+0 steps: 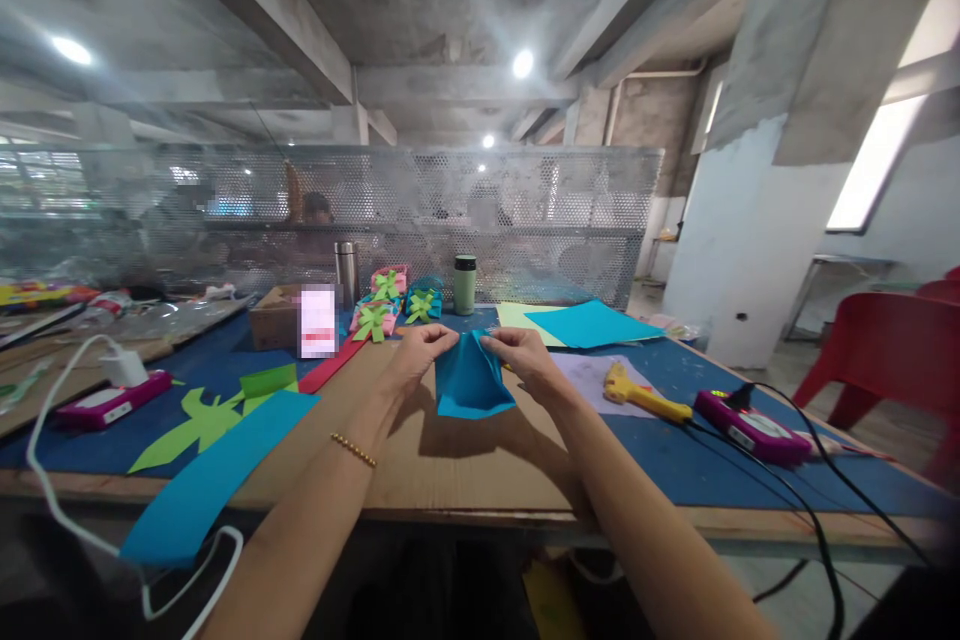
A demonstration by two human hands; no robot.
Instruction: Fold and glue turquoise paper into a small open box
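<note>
Between my two hands is a folded piece of blue felt or paper (472, 382), raised above a sheet of brown cardboard (397, 480). My left hand (426, 350) pinches its upper left corner, and my right hand (521, 352) pinches the upper right. The blue piece flares wider toward its lower edge. On the left lies a long blue strip (225, 480), its near end hanging over the table edge. Green leaf-shaped cutouts (199, 425) lie beside that strip. A yellow glue gun (645, 395) rests on a pale purple sheet (581, 382) to the right.
Small baskets with green bows (386, 285) stand at the back near a steel flask (346, 270), a green tumbler (465, 285) and a cardboard box (274, 318). Blue sheets (600, 322) lie back right. Purple power strips (750, 425) with trailing cables sit at both sides.
</note>
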